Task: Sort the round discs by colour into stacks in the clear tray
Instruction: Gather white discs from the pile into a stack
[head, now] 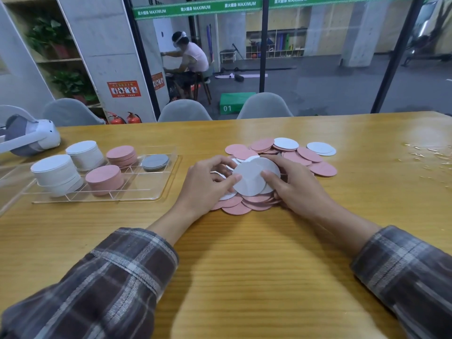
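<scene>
Two plaid flannel sleeves [117, 277], brown and grey, at 7 and 5 o'clock; forearms bare past the cuffs.

Left hand [208, 184] and right hand [297, 189]: meeting at centre above the yellow wooden table [244, 265]. Between them they hold thin grey round discs [249, 182], at least two, fanned and overlapping. Left fingers [220, 163] curl round the left rim, thumb laid on the upper face. Right fingers [271, 159] curl over the far rim, thumb pressed on the face.

Loose heap of pink and white round discs [303, 155]: on the table under the hands and spreading toward 1 o'clock. Mostly pink, too overlapped to count. One white disc lies on top at the far side. A pair of white discs [321, 148] lies just beside the heap at 1 o'clock.

Clear acrylic tray with dividers [156, 192]: on the table at 10 o'clock, well apart from the heap. Five stacks inside:
- two tall white stacks [56, 174], one near, one far, at the left end
- two pink stacks [104, 178], one near, one far, in the middle compartments
- one low grey stack [155, 162] in the far right compartment

White and grey headset [31, 135]: at the table's left edge, 10 o'clock.

Three grey shell chairs [184, 110]: beyond the far table edge at 12 o'clock.
</scene>
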A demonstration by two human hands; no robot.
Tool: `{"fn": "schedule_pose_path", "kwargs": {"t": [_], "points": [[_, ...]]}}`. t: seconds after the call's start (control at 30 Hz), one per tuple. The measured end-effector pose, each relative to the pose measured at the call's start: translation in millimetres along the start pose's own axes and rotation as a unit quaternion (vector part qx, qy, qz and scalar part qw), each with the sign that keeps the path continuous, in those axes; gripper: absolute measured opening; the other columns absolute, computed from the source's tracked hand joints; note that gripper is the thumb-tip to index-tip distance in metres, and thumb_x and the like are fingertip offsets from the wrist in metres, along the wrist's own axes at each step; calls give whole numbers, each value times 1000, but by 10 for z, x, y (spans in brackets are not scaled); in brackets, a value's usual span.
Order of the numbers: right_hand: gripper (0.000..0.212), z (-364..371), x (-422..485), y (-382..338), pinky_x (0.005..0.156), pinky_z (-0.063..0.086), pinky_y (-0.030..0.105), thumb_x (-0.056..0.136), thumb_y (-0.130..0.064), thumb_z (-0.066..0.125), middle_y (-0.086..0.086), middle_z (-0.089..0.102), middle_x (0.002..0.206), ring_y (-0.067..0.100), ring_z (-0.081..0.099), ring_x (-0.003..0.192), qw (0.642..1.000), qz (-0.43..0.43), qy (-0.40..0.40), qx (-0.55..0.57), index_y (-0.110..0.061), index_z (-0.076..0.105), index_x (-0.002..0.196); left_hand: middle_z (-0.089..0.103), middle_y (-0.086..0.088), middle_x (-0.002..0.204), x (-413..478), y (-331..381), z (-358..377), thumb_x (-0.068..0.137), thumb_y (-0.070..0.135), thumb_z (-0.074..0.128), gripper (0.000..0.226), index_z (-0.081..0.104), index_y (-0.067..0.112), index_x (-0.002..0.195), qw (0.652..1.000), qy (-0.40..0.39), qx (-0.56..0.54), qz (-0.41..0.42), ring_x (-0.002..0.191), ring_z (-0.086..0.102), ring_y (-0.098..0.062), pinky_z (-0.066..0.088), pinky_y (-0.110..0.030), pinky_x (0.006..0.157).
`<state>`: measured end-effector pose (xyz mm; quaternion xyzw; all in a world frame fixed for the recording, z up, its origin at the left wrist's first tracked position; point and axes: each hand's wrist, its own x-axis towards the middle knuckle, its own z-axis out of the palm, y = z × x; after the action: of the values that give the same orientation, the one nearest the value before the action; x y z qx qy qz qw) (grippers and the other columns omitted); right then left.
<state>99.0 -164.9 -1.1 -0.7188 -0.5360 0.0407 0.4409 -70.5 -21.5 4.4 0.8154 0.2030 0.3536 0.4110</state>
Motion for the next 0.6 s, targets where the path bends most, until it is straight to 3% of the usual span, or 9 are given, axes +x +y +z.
{"fn": "schedule_pose_path", "kwargs": {"t": [0.1,0.27,0.5,0.6], "points": [[36,8,-7,-35,83,39,2,101,-26,60,-13,69,121,4,62,109,1000,-4,-3,-1,-25,60,137,69,-2,82,11,-1,14,92,13,78,17,75,23,105,999,19,9,27,63,71,-15,57,-25,64],[42,2,-30,-68,97,48,23,97,-23,67,-13,68,122,6,64,112,1000,-15,-15,7,-25,59,138,63,9,88,23,-21,47,94,12,74,30,77,32,116,995,32,59,78,77,62,-10,51,-17,72],[54,15,-36,-80,90,48,21,88,-29,78,-14,68,119,4,62,106,1000,-22,-21,0,-25,58,138,70,0,92,11,-8,85,90,9,79,31,79,25,117,995,34,37,91,84,68,-15,59,-26,80],[47,26,-40,-79,81,43,12,89,-28,76,-21,66,109,-4,60,97,999,-29,-22,-6,-27,60,133,69,3,92,-2,22,125,87,8,82,32,77,22,115,995,35,25,90,85,69,-11,60,-25,79]]}}
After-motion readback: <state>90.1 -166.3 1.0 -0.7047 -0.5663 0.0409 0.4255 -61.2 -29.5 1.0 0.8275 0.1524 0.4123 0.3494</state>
